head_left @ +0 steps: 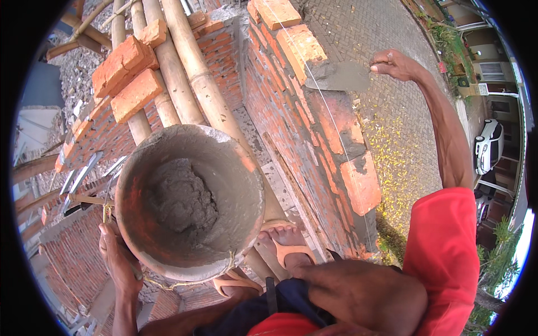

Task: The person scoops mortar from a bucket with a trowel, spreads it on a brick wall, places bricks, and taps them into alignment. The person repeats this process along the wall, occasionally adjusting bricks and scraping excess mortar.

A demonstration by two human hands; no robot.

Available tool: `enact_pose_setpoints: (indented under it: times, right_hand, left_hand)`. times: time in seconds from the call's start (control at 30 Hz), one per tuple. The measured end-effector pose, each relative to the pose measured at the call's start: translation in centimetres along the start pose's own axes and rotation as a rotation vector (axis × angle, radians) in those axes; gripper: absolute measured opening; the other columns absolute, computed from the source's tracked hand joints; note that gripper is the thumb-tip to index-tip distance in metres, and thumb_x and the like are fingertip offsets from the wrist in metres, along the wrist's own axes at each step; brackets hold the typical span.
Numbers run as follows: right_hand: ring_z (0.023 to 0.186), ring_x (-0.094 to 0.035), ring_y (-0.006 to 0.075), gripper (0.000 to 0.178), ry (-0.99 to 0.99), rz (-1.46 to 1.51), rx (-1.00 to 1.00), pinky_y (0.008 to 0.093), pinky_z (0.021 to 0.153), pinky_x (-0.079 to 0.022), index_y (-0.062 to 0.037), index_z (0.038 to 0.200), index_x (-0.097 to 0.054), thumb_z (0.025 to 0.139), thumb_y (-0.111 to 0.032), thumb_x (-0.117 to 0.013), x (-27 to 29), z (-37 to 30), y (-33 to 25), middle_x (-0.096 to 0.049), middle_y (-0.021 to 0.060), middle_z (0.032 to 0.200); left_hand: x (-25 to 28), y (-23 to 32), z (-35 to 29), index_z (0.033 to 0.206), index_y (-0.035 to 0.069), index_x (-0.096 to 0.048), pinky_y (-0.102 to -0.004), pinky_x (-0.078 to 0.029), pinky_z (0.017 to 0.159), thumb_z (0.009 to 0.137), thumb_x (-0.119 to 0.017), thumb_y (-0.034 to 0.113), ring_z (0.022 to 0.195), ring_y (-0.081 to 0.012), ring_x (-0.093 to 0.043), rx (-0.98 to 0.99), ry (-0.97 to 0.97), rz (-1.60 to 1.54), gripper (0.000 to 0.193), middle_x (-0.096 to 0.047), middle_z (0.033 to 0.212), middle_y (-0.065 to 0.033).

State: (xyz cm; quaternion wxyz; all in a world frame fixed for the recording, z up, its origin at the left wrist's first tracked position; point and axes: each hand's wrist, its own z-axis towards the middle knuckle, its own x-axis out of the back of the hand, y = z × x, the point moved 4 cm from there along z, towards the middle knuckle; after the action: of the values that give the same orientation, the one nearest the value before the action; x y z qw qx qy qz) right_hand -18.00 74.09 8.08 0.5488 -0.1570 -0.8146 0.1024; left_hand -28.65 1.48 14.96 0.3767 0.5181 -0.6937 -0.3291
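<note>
Right hand (395, 64) closed on trowel (344, 77), blade just left of it over brick wall (274, 95). Bucket (244, 179) of mortar (182, 199) touches left hand (116, 249), on its right; that hand's closure: cannot tell. Judged: top course (360, 183) part-laid, gap left; loose bricks (124, 66) beyond left hand unlaid.
</note>
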Motion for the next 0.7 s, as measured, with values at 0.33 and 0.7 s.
enact_pose_setpoints:
  times: [0.33,0.7]
  right_hand:
    - [0.069,-0.046,0.0187,0.042,-0.015,-0.026,0.019,0.0411,0.066,-0.040,-0.0018,0.082,-0.061,0.098,-0.040,-0.063,4.6,9.4,-0.8,-0.047,0.0052,0.070]
    - [0.061,-0.055,0.0146,0.046,0.049,0.048,-0.122,0.0356,0.056,-0.043,-0.0027,0.073,-0.065,0.096,-0.042,-0.066,6.6,9.3,-2.8,-0.056,0.0044,0.063]
  left_hand:
    - [0.7,0.3,-0.2,0.095,0.010,-0.058,-0.0264,-0.053,0.063,0.111,-0.044,0.052,0.070,-0.0086,-0.060,0.014,-0.017,0.050,0.046,-0.065,0.082,-0.0035]
    - [1.2,-0.4,-0.8,0.095,0.008,-0.058,-0.0263,-0.053,0.065,0.111,-0.043,0.052,0.071,-0.0109,-0.062,-0.002,-0.005,0.066,0.049,-0.068,0.085,-0.0063]
